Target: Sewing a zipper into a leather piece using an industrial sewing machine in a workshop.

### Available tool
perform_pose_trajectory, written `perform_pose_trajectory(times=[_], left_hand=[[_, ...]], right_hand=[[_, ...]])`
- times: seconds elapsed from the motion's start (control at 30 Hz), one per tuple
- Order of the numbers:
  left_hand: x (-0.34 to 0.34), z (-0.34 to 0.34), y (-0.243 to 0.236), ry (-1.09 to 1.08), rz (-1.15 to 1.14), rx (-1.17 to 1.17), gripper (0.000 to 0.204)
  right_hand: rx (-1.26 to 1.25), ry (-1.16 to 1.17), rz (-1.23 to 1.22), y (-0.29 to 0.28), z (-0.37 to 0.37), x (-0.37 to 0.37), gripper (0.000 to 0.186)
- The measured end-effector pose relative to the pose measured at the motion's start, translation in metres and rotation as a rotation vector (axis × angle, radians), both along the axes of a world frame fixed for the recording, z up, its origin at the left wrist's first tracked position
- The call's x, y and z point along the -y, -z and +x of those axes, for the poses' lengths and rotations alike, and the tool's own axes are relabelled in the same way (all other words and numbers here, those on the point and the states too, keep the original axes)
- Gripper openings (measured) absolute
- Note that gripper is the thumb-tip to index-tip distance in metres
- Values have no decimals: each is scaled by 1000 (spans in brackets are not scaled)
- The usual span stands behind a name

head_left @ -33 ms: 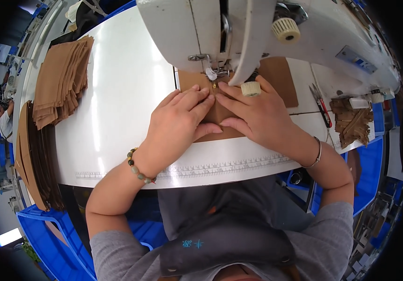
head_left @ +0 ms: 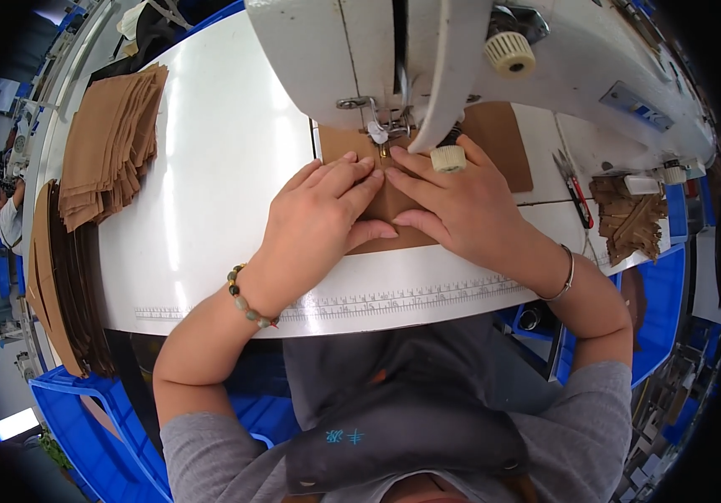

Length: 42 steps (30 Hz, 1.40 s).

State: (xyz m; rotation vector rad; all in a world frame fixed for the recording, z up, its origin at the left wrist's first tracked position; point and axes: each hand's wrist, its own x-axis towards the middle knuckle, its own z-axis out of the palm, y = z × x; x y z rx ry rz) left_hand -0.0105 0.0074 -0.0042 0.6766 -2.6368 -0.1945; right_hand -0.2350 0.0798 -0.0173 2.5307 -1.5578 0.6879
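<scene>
My left hand (head_left: 327,205) lies with fingers spread on a brown flat piece (head_left: 494,147) under the sewing machine (head_left: 352,50), its fingertips just short of the needle and presser foot (head_left: 381,134). On the other side of a seam or crease, my right hand (head_left: 452,201) also presses on the piece, fingers apart and lying mostly flat. The two thumbs point toward each other near the piece's lower part. A ribbed cream knob (head_left: 448,158) hides part of my right fingers.
Stacks of brown pieces (head_left: 105,142) and longer panels (head_left: 67,277) sit at the left. Scissors (head_left: 578,197) and a small brown pile (head_left: 628,218) are at the right. Blue bins (head_left: 67,427) stand below the table (head_left: 193,151). A co-worker (head_left: 10,218) shows at the far left.
</scene>
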Motion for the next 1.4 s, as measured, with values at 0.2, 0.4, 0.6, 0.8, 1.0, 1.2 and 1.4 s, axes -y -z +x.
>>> perform_pose_trajectory(times=[0.2, 0.4, 0.6, 0.8, 1.0, 1.2, 1.4], left_hand=[[8, -4, 4, -24, -31, -10, 61], [14, -3, 6, -46, -15, 3, 61], [14, -5, 7, -42, -57, -17, 60], [15, -7, 5, -20, -73, -40, 60], [15, -8, 3, -32, -54, -23, 58], [15, -6, 5, -32, -52, 19, 57], [16, -8, 5, -28, -122, 5, 56]], right_hand=[[9, 4, -26, 5, -3, 9, 42], [53, -9, -27, 6, -5, 14, 39], [72, -1, -32, 6, -5, 16, 39], [68, 7, -85, 9, -5, 17, 37], [69, 5, -66, 6, -6, 18, 36], [89, -9, -57, 6, -7, 20, 37], [75, 0, 0, 7, -8, 20, 39]])
